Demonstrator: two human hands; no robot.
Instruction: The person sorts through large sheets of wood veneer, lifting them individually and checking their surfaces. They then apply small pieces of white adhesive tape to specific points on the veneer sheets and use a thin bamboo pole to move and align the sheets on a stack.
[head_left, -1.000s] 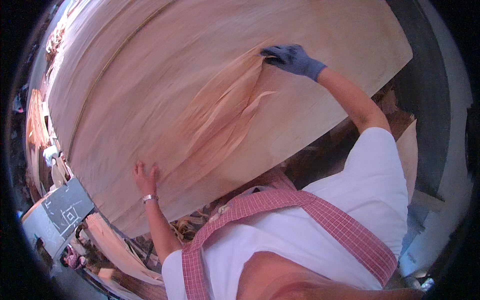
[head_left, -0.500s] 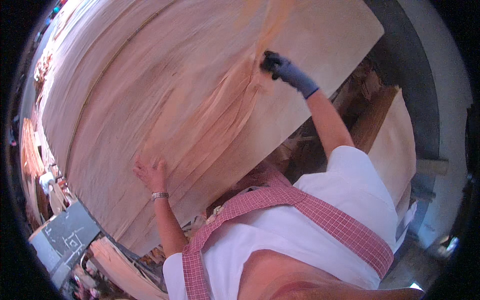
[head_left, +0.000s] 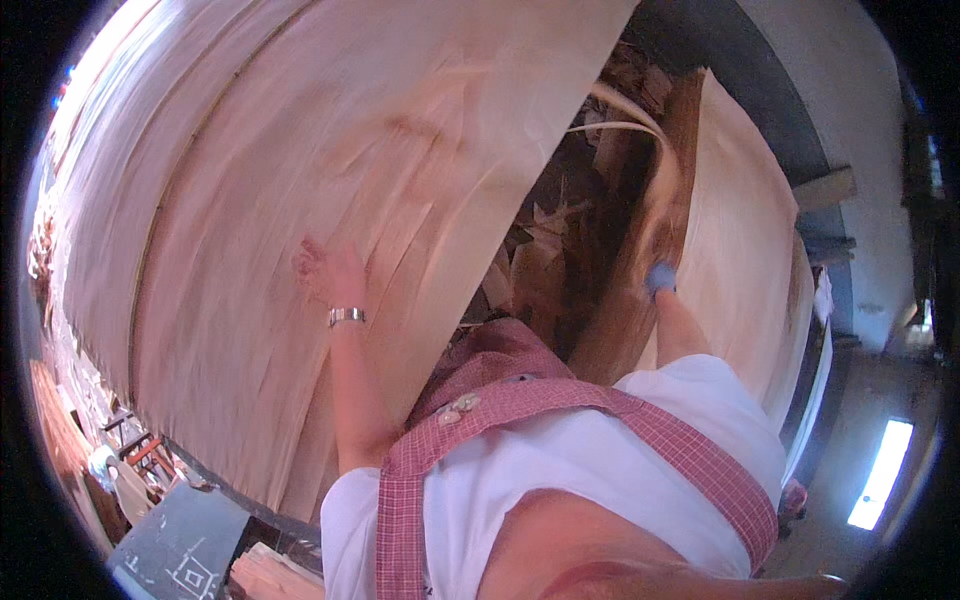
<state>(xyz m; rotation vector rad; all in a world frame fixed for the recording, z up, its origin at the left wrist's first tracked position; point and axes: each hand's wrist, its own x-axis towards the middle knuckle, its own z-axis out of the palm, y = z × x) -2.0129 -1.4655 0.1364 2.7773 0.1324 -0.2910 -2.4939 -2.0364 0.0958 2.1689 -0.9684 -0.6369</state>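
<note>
A wide stack of thin wood veneer sheets [head_left: 250, 200] fills the left and middle of the view. My left hand [head_left: 332, 276], bare with a metal watch at its wrist, rests on the top sheet with its fingers spread. At the right, low over the gap beside the stack, my right hand [head_left: 660, 277] wears a blue-grey glove. A long pale veneer strip [head_left: 662, 180] bends from the stack's edge down to this hand, which appears closed on it; the fingers themselves are blurred and mostly hidden. Several creases run across the top sheet in front of my left hand.
Torn veneer scraps [head_left: 540, 265] lie in the dark gap between the stack and a second pale veneer pile [head_left: 735, 230] at the right. A grey board with white marks [head_left: 180, 550] stands at lower left. A wooden block [head_left: 825, 187] juts out at far right.
My right hand has swung from the top sheet's middle rightward and down past the edge, a strip trailing to it. My left hand stays on the veneer. The view has shifted to the right.
</note>
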